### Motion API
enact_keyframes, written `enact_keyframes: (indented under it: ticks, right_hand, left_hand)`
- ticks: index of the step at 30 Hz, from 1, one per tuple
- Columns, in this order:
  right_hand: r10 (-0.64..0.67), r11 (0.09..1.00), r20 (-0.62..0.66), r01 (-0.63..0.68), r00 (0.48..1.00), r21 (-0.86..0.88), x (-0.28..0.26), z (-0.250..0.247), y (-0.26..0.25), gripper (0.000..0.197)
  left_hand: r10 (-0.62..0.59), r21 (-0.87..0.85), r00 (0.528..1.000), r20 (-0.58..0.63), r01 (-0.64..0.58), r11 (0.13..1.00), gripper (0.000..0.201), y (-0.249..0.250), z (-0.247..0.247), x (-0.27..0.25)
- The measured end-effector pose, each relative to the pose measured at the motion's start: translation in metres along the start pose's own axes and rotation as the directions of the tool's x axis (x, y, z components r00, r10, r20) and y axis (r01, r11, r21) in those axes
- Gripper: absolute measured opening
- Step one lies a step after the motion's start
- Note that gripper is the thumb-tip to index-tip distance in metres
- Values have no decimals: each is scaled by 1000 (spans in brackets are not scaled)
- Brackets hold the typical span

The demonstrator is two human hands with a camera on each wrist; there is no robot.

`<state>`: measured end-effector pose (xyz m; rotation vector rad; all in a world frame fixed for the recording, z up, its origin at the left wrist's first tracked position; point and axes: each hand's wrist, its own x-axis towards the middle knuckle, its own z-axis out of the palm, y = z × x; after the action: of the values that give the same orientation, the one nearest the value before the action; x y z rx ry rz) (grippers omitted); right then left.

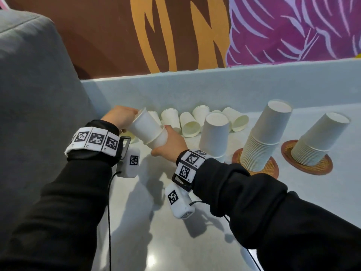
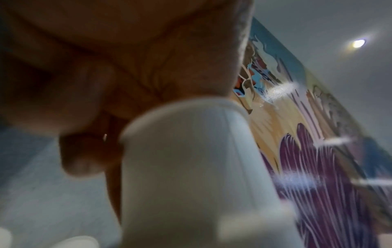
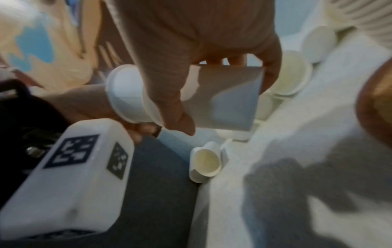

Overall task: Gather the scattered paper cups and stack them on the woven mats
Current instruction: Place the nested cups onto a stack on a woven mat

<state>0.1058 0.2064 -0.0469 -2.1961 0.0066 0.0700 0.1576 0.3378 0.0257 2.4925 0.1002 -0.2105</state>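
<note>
Step in hand, as I read it: nesting two cups mid-air, just left of the unmatted stack (image 1: pixel 214 133), which I'll use as landmark. Going left to right. Left hand (image 1: pixel 121 118) has its fingers curled round the closed end of the upper cup (image 1: pixel 142 126), which is tilted with its rim pointing down-right. That rim is already over the lower cup (image 1: pixel 160 139), which the right hand (image 1: pixel 170 145) holds wrapped in thumb and fingers. The right wrist view shows the overlap is only partial. To do it well: keep both axes in line, push along the axis rather than across it, and squeeze lightly, since paper walls likely buckle and jam the nest. One cup on its side (image 1: pixel 130 136) sits below the left hand, far left of the landmark; more loose cups (image 1: pixel 189 124) lie on their sides just behind it. Right of the landmark, the tall stack (image 1: pixel 263 139) stands rim-down and leaning on the near mat (image 1: pixel 271 169), and further right the shorter stack (image 1: pixel 318 139) sits on the far mat (image 1: pixel 312 167). My call: sweep up the remaining loose cups into this pair before carrying it right, and set it down gently because the tall stack looks tippy.
</note>
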Motion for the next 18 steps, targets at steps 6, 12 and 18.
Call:
enact_keyframes:
  ticks: [6,12,18]
  right_hand:
    - [-121,965,-172,156,978,210,-24,-34,-42,72]
    - [-202,896,-314,305,928,323,-56,-119,-60,64]
    - [-118,827,-597,412,794,383,-77,-215,-23,66]
  left_hand:
    - [170,-448,983,63,-124,885,43,33,-9,-50]
    - [504,-398,791,-347,-611,684,42,97,-16,-95]
    - [421,-462,774,-474,-625,629,33,181,27,-101]
